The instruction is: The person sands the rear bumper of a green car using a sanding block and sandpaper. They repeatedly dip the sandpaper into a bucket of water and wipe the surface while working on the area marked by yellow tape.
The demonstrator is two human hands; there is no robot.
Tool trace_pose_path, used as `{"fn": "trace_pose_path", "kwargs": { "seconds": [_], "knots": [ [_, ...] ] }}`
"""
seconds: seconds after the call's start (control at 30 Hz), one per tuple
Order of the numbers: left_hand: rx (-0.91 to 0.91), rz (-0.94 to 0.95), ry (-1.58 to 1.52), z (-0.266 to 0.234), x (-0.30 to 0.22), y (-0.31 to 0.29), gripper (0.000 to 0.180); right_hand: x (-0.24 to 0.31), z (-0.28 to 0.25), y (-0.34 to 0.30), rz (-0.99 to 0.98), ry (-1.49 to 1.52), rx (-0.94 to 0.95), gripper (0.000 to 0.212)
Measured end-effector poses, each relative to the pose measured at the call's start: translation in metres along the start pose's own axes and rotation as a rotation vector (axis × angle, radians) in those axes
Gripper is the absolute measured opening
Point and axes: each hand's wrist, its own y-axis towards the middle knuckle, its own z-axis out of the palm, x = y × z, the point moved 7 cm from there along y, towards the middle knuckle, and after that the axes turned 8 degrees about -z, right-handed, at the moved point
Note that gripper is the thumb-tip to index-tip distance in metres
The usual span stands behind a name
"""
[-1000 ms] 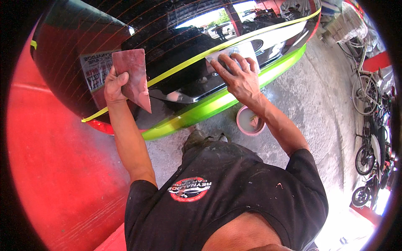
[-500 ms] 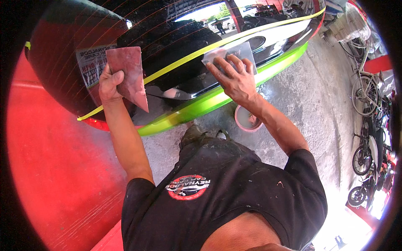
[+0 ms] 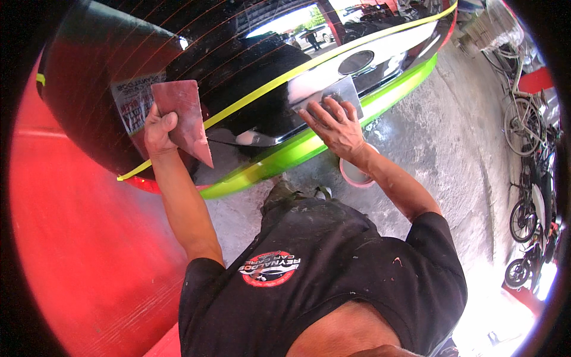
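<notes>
A: State of the 2 hands?

B: Left hand (image 3: 159, 132): fingers gripping 1 reddish sheet (image 3: 184, 116), thumb on its face. Right hand (image 3: 338, 132): fingers spread, tips on 1 grey sheet (image 3: 347, 91). Thumb hidden; cannot tell whether they grip or only press.

A: Where is the grey sheet?

B: Over the glossy black panel (image 3: 262, 126), beside a white patch (image 3: 304, 86), below the yellow tape (image 3: 250, 99).

A: Technique?

B: Judgement: pressure even across the fingertips, edge matched to the panel's curve, strokes kept short of the tape.

A: Materials?

B: Grey sheet thin, straight-edged, probably flexible. Reddish sheet flat, smeared paler towards its pointed lower corner. Bumper (image 3: 273, 162) shiny green; concrete floor (image 3: 422, 154) rough and mottled.
</notes>
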Motion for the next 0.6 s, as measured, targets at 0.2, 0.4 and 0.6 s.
{"fn": "trace_pose_path", "kwargs": {
  "seconds": [0.2,0.4,0.6],
  "knots": [
    [0.092,0.023,-0.019,-0.023,0.006,0.001,0.05,0.0,-0.036,-0.002,0.086,0.016,-0.068,0.067],
    [0.053,0.023,-0.044,-0.023,0.005,0.002,0.05,-0.021,-0.06,0.035,0.106,0.004,-0.099,0.061],
    [0.047,0.026,-0.036,-0.025,0.006,0.0,0.052,-0.026,-0.053,0.045,0.111,0.051,-0.092,0.057]
  ]
}}
